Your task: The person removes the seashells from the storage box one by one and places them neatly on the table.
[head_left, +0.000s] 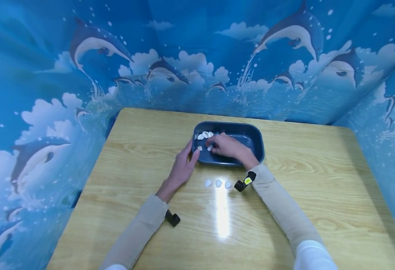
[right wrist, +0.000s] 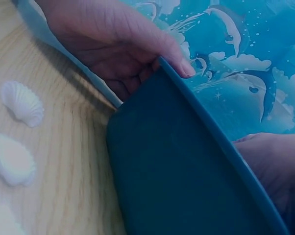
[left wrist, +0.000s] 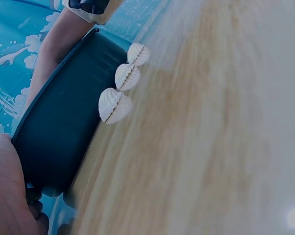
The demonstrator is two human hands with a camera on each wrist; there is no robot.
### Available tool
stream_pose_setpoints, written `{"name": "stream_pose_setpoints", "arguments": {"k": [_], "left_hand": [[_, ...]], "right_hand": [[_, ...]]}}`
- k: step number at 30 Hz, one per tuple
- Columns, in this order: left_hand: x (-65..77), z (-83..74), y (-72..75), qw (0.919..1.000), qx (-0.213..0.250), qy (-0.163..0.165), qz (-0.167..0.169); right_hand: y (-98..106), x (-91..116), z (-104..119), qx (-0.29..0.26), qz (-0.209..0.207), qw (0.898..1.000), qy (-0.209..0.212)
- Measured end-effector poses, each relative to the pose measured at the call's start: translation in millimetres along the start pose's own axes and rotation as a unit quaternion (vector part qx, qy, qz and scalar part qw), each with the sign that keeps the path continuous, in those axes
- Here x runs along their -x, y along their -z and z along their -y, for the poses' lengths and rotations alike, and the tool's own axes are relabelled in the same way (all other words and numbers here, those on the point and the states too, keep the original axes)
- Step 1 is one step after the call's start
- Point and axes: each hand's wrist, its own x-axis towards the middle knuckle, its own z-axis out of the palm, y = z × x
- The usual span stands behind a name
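A dark blue rectangular tub (head_left: 246, 140) stands on the table. At its left end my left hand (head_left: 180, 167) grips it, thumb over the rim and fingers along the outer wall, as the right wrist view shows. Reaching inside, my right hand (head_left: 229, 145) has its thumb and fingertips around a small white seashell (head_left: 209, 149). A cluster of white seashells (head_left: 205, 134) lies in the tub's far left corner, and a single seashell (head_left: 199, 148) is near my left thumb. In the right wrist view the tub wall hides my right fingers.
In front of the tub, three white ribbed seashells (head_left: 219, 183) form a row on the wooden table (head_left: 143, 150). A blue cloth (head_left: 197, 33) printed with dolphins hangs behind the table and at both sides. Small black cameras sit on both wrists.
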Motion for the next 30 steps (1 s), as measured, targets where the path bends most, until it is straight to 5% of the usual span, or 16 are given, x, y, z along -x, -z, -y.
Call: {"name": "stream_pose_setpoints", "arguments": {"k": [30], "left_hand": [[-0.3,-2.5,-1.4,0.9998,0.008,0.018,0.005]], "right_hand": [[3.8,6.4,-5.9,-0.003,0.008,1.0,-0.016]]}}
